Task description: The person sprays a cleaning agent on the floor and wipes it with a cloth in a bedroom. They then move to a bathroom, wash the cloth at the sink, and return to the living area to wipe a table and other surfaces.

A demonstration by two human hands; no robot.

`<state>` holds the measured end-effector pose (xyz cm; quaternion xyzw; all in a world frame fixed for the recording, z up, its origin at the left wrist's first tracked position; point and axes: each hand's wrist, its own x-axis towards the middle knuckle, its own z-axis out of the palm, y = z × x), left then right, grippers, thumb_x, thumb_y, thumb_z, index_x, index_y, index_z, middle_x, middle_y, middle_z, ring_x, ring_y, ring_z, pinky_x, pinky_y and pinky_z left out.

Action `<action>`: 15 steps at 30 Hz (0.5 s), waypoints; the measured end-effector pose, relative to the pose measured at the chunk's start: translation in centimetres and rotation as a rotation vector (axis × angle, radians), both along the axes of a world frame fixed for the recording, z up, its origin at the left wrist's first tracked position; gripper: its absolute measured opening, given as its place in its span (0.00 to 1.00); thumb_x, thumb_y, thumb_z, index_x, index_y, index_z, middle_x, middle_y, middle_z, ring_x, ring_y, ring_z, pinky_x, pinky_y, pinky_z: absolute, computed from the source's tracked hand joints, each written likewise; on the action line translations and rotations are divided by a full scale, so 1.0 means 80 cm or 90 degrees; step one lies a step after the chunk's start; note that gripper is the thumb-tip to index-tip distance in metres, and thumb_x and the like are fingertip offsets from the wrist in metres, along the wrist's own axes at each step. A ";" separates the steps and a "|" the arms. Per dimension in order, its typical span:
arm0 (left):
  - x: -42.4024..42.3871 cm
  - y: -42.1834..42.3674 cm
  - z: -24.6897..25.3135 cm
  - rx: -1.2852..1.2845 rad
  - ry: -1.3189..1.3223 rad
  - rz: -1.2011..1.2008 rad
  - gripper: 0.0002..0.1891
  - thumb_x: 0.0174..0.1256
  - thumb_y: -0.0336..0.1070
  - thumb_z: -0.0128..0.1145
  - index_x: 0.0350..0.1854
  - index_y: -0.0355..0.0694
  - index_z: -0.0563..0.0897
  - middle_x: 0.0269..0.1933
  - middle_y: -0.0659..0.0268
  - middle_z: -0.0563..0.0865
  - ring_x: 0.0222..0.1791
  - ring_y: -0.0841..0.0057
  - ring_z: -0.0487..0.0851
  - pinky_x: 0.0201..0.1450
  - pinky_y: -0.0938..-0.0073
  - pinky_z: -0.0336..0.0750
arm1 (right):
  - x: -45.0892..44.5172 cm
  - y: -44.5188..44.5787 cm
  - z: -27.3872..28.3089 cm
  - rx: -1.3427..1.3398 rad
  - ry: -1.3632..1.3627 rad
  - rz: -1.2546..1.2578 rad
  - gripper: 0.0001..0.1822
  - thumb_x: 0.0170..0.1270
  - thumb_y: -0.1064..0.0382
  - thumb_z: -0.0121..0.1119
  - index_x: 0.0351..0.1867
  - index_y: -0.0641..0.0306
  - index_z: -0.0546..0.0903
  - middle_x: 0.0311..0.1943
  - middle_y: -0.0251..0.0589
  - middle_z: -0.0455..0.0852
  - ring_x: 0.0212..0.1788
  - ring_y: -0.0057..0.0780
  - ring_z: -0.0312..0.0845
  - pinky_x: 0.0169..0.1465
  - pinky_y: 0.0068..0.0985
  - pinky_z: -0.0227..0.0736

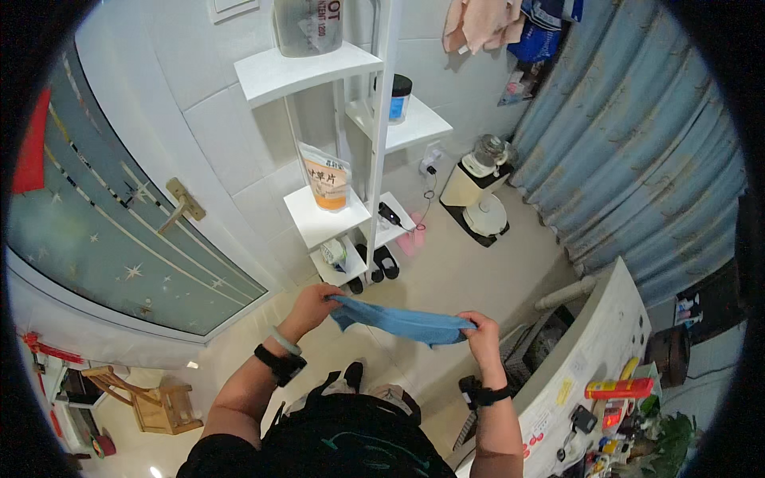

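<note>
A blue cloth (397, 322) is stretched between my two hands above the floor, sagging slightly along its lower edge. At its left end, my left hand (314, 305) pinches a corner between thumb and fingers. My right hand (482, 334) grips the other end near the white desk's edge. Black straps with small devices sit on both wrists, and a pale bangle (284, 340) circles the left one. Past the cloth stands a white shelf unit (327, 218) bearing an orange-and-white pouch (329, 185).
A frosted glass door (128, 209) is at the left, near a wooden chair (161, 406). The white desk (568, 382) holds a red-and-yellow can (618, 388) and clutter. Blue curtains (621, 131) hang right; a cream appliance (475, 185) and black slippers (386, 263) are on the floor.
</note>
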<state>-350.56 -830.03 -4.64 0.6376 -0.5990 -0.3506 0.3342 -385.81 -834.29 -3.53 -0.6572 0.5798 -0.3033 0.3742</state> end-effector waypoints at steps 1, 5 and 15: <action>0.004 -0.013 0.004 0.010 0.007 0.020 0.10 0.50 0.29 0.61 0.36 0.36 0.82 0.30 0.57 0.82 0.30 0.68 0.80 0.36 0.71 0.74 | 0.004 -0.017 0.000 0.026 -0.030 -0.002 0.08 0.52 0.75 0.60 0.36 0.70 0.81 0.27 0.36 0.82 0.30 0.21 0.75 0.35 0.20 0.71; 0.044 -0.037 -0.005 0.025 -0.011 0.114 0.08 0.50 0.27 0.59 0.34 0.36 0.81 0.29 0.59 0.83 0.29 0.69 0.80 0.35 0.71 0.74 | 0.034 -0.075 -0.008 -0.005 -0.039 0.120 0.07 0.53 0.75 0.60 0.35 0.69 0.82 0.26 0.35 0.82 0.28 0.19 0.75 0.34 0.19 0.71; 0.089 0.024 -0.019 0.049 0.175 0.428 0.10 0.46 0.15 0.55 0.27 0.38 0.74 0.24 0.71 0.75 0.27 0.82 0.73 0.29 0.80 0.69 | 0.121 -0.118 -0.040 0.172 0.049 0.479 0.11 0.56 0.64 0.60 0.39 0.67 0.81 0.27 0.47 0.82 0.30 0.29 0.78 0.34 0.26 0.70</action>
